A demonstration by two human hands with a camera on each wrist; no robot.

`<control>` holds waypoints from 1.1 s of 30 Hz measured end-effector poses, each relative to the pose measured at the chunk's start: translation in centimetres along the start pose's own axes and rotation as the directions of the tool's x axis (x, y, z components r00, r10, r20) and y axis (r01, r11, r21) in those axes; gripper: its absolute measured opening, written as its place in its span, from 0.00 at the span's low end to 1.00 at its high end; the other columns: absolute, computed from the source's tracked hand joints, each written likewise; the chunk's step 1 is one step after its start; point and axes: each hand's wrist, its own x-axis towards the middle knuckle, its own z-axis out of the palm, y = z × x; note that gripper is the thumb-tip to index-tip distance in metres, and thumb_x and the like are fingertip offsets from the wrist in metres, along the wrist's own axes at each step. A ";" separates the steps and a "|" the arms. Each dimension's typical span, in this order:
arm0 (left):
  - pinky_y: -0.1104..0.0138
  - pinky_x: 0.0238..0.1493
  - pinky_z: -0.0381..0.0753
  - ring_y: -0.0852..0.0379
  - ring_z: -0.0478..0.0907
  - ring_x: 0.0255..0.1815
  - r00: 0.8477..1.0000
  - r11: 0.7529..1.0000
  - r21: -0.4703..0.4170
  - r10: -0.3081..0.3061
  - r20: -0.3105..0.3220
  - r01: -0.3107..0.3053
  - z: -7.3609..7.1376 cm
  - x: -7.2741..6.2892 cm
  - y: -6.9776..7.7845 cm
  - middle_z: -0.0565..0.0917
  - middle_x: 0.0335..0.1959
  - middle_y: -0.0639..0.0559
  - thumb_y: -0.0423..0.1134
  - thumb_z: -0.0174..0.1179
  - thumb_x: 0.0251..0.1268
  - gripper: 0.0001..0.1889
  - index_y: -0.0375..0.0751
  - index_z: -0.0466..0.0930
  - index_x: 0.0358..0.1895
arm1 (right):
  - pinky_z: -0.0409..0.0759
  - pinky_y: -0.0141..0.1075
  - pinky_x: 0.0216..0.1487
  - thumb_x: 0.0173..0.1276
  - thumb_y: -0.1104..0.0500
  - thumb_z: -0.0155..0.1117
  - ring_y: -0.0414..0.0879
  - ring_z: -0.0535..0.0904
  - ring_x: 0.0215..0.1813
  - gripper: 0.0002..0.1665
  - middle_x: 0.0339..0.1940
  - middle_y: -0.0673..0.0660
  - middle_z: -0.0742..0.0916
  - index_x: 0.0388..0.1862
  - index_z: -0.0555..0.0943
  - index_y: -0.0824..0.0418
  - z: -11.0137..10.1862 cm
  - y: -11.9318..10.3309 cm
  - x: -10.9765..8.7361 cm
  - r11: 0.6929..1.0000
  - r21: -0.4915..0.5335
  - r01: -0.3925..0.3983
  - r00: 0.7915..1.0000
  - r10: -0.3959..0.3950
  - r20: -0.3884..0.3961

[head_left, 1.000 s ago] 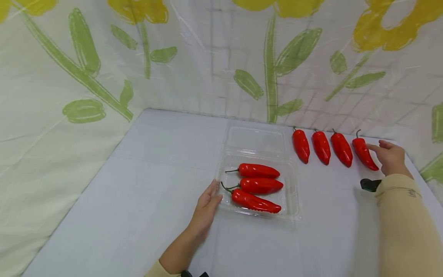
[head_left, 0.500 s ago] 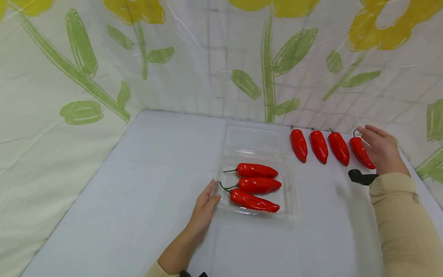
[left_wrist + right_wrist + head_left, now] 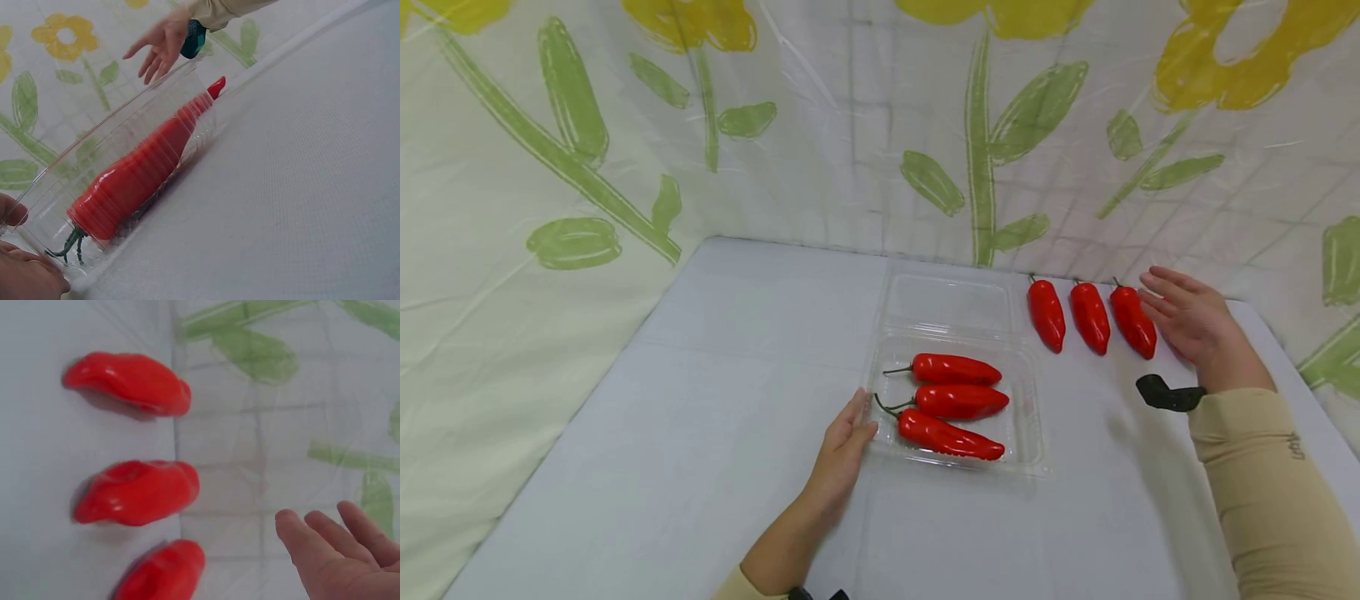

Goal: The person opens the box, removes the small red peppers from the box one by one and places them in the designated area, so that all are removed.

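My left hand [image 3: 844, 446] grips the left edge of a clear plastic clamshell container [image 3: 1040, 433], thumb near its front corner. Three red chili peppers [image 3: 958, 402] with green stems lie inside it. The left wrist view shows the front pepper [image 3: 134, 178] through the ribbed wall. My right hand [image 3: 1189, 323], fingers extended and holding nothing, hovers over the right end of a row of loose red peppers [image 3: 1090, 318]. It hides most of the last one. In the right wrist view the hand [image 3: 344, 559] is apart from the peppers [image 3: 140, 494].
The container's clear lid [image 3: 951, 302] lies folded back towards the wall. A white-covered table [image 3: 737, 358] bears everything. Behind it hangs a plastic sheet [image 3: 820, 167] printted with yellow flowers, close to the loose peppers' stems.
My right hand has moved left from beside the rightmost pepper to above it, its fingers now reaching near the neighbouring pepper. The left hand and the container have stayed in place.
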 end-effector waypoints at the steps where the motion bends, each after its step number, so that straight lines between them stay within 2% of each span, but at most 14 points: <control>1: 0.52 0.73 0.48 0.45 0.44 0.76 1.000 1.000 0.001 -0.001 0.000 0.001 0.0 0.0 0.0 0.49 0.75 0.42 0.33 0.41 0.70 0.30 0.35 0.45 0.73 | 0.44 0.32 0.75 0.56 0.49 0.66 0.41 0.43 0.78 0.47 0.74 0.37 0.56 0.72 0.53 0.37 0.3 0.0 -0.3 1.000 -0.022 0.007 1.000 -0.007 0.015; 5: 0.52 0.73 0.48 0.45 0.44 0.76 1.000 1.000 0.003 -0.001 0.001 0.001 0.0 0.0 0.0 0.49 0.75 0.42 0.34 0.41 0.70 0.30 0.35 0.45 0.73 | 0.60 0.29 0.68 0.60 0.52 0.64 0.39 0.63 0.67 0.30 0.62 0.40 0.70 0.62 0.68 0.39 1.3 0.3 -1.2 0.996 -0.068 0.060 0.996 -0.056 0.067; 7: 0.52 0.73 0.48 0.45 0.44 0.76 1.000 1.000 0.003 0.002 0.003 -0.002 0.0 0.0 0.0 0.49 0.75 0.42 0.34 0.41 0.70 0.30 0.35 0.45 0.73 | 0.65 0.27 0.62 0.61 0.54 0.63 0.36 0.69 0.59 0.23 0.55 0.39 0.74 0.56 0.73 0.40 1.8 0.4 -1.7 0.994 -0.051 0.092 0.992 -0.087 0.093; 9: 0.52 0.73 0.47 0.45 0.44 0.76 1.000 1.000 0.002 0.007 0.007 -0.007 0.0 0.0 0.0 0.49 0.75 0.42 0.34 0.41 0.70 0.30 0.35 0.45 0.73 | 0.69 0.27 0.59 0.63 0.56 0.62 0.36 0.72 0.55 0.20 0.54 0.39 0.76 0.54 0.76 0.43 2.4 0.4 -2.2 0.993 -0.014 0.115 0.986 -0.112 0.127; 12: 0.52 0.73 0.47 0.45 0.44 0.76 1.000 1.000 -0.003 0.013 0.010 -0.013 0.0 0.1 0.1 0.49 0.75 0.42 0.34 0.41 0.70 0.30 0.35 0.45 0.73 | 0.72 0.26 0.57 0.64 0.58 0.60 0.36 0.73 0.55 0.20 0.55 0.41 0.76 0.55 0.76 0.46 3.2 0.6 -2.9 0.990 0.014 0.143 0.975 -0.143 0.169; 16: 0.53 0.73 0.48 0.46 0.43 0.76 1.000 1.000 -0.003 0.016 0.010 -0.016 0.0 0.2 0.0 0.48 0.76 0.43 0.34 0.41 0.70 0.30 0.36 0.44 0.73 | 0.77 0.23 0.52 0.65 0.59 0.59 0.36 0.72 0.57 0.22 0.57 0.42 0.74 0.58 0.75 0.47 4.4 0.7 -3.8 0.985 -0.006 0.175 0.963 -0.170 0.209; 21: 0.52 0.73 0.47 0.46 0.43 0.76 1.000 1.000 -0.006 0.020 0.014 -0.020 0.0 0.2 0.0 0.48 0.76 0.42 0.33 0.41 0.70 0.30 0.35 0.44 0.73 | 0.79 0.22 0.48 0.66 0.61 0.57 0.34 0.77 0.52 0.21 0.56 0.44 0.77 0.58 0.75 0.51 5.7 1.2 -4.7 0.980 0.010 0.200 0.945 -0.196 0.263; 24: 0.52 0.73 0.47 0.46 0.43 0.76 1.000 1.000 -0.012 0.019 0.014 -0.019 0.0 0.1 0.0 0.48 0.76 0.42 0.33 0.41 0.70 0.30 0.35 0.44 0.73 | 0.80 0.25 0.49 0.68 0.63 0.54 0.36 0.78 0.52 0.18 0.53 0.45 0.81 0.55 0.78 0.54 6.6 1.8 -5.2 0.979 0.084 0.186 0.925 -0.203 0.321; 27: 0.52 0.73 0.47 0.46 0.43 0.76 1.000 1.000 -0.017 0.017 0.012 -0.017 0.0 0.1 0.0 0.48 0.76 0.42 0.33 0.41 0.70 0.30 0.34 0.44 0.73 | 0.80 0.28 0.51 0.69 0.65 0.51 0.38 0.78 0.53 0.17 0.51 0.47 0.83 0.53 0.80 0.56 7.5 2.5 -5.6 0.975 0.177 0.131 0.900 -0.192 0.392; 29: 0.52 0.73 0.47 0.45 0.43 0.76 1.000 1.000 -0.018 0.015 0.007 -0.015 0.0 0.1 -0.1 0.48 0.75 0.42 0.33 0.42 0.70 0.30 0.34 0.44 0.73 | 0.80 0.28 0.52 0.70 0.65 0.50 0.39 0.78 0.53 0.16 0.51 0.47 0.83 0.52 0.80 0.57 8.2 3.1 -5.9 0.972 0.206 0.112 0.883 -0.193 0.428; 33: 0.52 0.73 0.47 0.45 0.43 0.76 1.000 1.000 -0.013 0.009 0.004 -0.009 0.0 0.0 -0.1 0.48 0.75 0.41 0.33 0.42 0.70 0.30 0.34 0.45 0.73 | 0.79 0.28 0.53 0.70 0.65 0.49 0.39 0.78 0.53 0.16 0.50 0.47 0.84 0.51 0.80 0.56 9.5 4.0 -6.6 0.973 0.194 0.129 0.867 -0.205 0.454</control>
